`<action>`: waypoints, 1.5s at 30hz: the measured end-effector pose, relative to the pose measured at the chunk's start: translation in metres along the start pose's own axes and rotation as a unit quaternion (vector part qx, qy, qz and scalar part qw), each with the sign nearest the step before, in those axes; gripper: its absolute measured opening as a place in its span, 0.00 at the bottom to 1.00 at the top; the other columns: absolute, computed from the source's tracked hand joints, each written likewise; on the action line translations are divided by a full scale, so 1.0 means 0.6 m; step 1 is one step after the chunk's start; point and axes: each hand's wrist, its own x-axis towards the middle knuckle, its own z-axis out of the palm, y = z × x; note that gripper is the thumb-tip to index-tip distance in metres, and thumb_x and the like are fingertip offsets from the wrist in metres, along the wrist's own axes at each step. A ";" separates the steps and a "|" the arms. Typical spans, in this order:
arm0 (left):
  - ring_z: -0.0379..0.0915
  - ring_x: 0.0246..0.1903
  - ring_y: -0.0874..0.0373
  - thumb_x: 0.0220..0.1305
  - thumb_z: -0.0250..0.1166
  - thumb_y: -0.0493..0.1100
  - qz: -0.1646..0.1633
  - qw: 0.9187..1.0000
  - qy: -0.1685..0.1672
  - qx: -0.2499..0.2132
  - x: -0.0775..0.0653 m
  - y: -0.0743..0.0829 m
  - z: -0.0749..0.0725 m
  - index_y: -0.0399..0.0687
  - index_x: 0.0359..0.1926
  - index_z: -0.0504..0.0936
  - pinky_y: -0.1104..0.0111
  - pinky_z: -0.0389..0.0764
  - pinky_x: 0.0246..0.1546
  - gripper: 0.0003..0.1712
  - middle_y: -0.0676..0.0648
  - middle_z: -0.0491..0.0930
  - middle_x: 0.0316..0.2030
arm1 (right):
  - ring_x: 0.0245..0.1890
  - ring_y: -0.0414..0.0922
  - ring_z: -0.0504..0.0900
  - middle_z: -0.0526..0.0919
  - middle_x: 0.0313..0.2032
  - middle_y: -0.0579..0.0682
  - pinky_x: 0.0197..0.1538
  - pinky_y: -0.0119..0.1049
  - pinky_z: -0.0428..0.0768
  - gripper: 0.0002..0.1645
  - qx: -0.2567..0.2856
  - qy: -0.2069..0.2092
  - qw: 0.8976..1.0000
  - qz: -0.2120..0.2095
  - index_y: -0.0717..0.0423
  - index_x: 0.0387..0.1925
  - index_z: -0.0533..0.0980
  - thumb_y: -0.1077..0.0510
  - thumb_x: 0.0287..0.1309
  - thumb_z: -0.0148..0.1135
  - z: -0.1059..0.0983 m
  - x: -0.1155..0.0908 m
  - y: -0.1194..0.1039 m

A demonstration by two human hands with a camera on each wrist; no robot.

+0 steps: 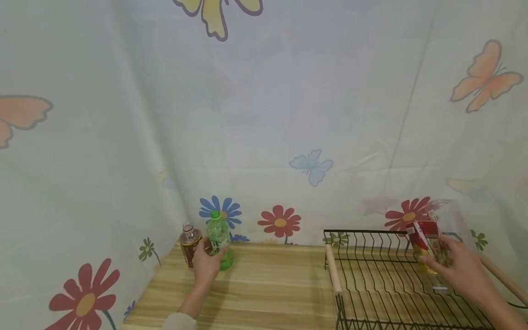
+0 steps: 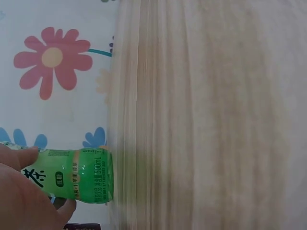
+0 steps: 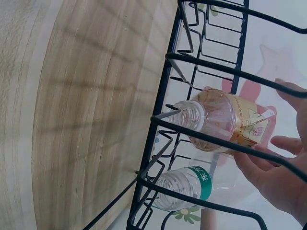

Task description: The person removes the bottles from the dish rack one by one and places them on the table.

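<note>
On the left of the table, my left hand grips a green plastic bottle with a green cap, standing upright. The left wrist view shows thumb and fingers on opposite sides of its label, and its base at the tabletop. Just left of it stands a bottle with a brown label. At the wire rack, my right hand holds a clear bottle with a red and yellow label, tilted and neck down. In the right wrist view its open neck is among the wires, with the fingers round its base end.
The black wire rack with wooden handles stands on the right of the wooden table. Inside it, a second clear bottle with a green label band also points neck down. A flowered curtain hangs behind.
</note>
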 end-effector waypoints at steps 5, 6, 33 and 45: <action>0.73 0.64 0.32 0.66 0.76 0.42 -0.004 1.000 -0.003 0.002 0.000 -0.003 0.002 0.34 0.70 0.70 0.43 0.75 0.66 0.37 0.30 0.75 0.64 | 0.49 0.77 0.77 0.76 0.53 0.81 0.41 0.71 0.80 0.52 0.009 -0.003 1.000 0.005 0.82 0.65 0.66 0.40 0.65 0.74 -0.001 0.000 -0.009; 0.73 0.65 0.32 0.66 0.76 0.42 -0.004 1.000 -0.004 0.001 0.000 -0.005 0.002 0.34 0.70 0.70 0.43 0.76 0.66 0.37 0.30 0.75 0.64 | 0.49 0.76 0.77 0.76 0.53 0.81 0.41 0.71 0.80 0.52 0.010 -0.002 1.000 0.006 0.81 0.65 0.66 0.40 0.64 0.75 0.000 0.000 -0.011; 0.67 0.68 0.31 0.67 0.75 0.43 -0.003 0.999 -0.044 0.019 0.000 0.007 -0.006 0.33 0.73 0.65 0.40 0.70 0.70 0.42 0.29 0.71 0.67 | 0.50 0.75 0.77 0.71 0.59 0.80 0.41 0.69 0.83 0.61 0.030 -0.037 0.998 0.052 0.75 0.72 0.59 0.36 0.58 0.78 0.025 0.007 -0.001; 0.67 0.68 0.30 0.69 0.73 0.43 0.003 0.998 -0.052 0.028 -0.002 0.014 -0.009 0.32 0.72 0.66 0.39 0.69 0.70 0.39 0.28 0.71 0.67 | 0.48 0.77 0.79 0.72 0.56 0.83 0.40 0.66 0.85 0.65 0.014 -0.058 0.997 0.056 0.82 0.73 0.54 0.39 0.60 0.77 0.031 0.009 0.003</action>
